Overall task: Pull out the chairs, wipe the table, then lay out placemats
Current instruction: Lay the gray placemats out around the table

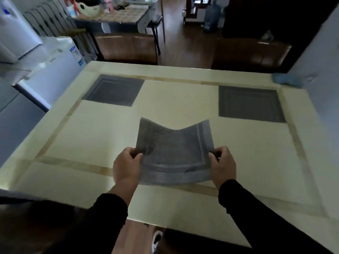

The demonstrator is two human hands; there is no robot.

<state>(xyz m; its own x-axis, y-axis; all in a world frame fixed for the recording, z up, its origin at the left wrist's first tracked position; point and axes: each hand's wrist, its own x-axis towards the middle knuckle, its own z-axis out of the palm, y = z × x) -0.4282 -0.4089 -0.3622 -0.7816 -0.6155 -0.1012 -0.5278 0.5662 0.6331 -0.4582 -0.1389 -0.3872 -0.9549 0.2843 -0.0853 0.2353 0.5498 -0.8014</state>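
A grey woven placemat (pixel 174 153) sags in the air above the near middle of the cream table (pixel 82 140). My left hand (pixel 126 167) pinches its left edge and my right hand (pixel 222 165) pinches its right edge. Two more grey placemats lie flat on the table's far side, one at the far left (pixel 113 89) and one at the far right (pixel 250 103). A blue cloth (pixel 286 79) sits on the table's far right corner. Two brown chairs stand beyond the far edge, one on the left (pixel 126 48) and one on the right (pixel 251 54).
White appliances (pixel 45 77) stand close along the table's left side. A second table (pixel 124 17) cluttered with items is at the back, with a water jug (pixel 211 17) on the wooden floor. A white wall (pixel 319 57) borders the right.
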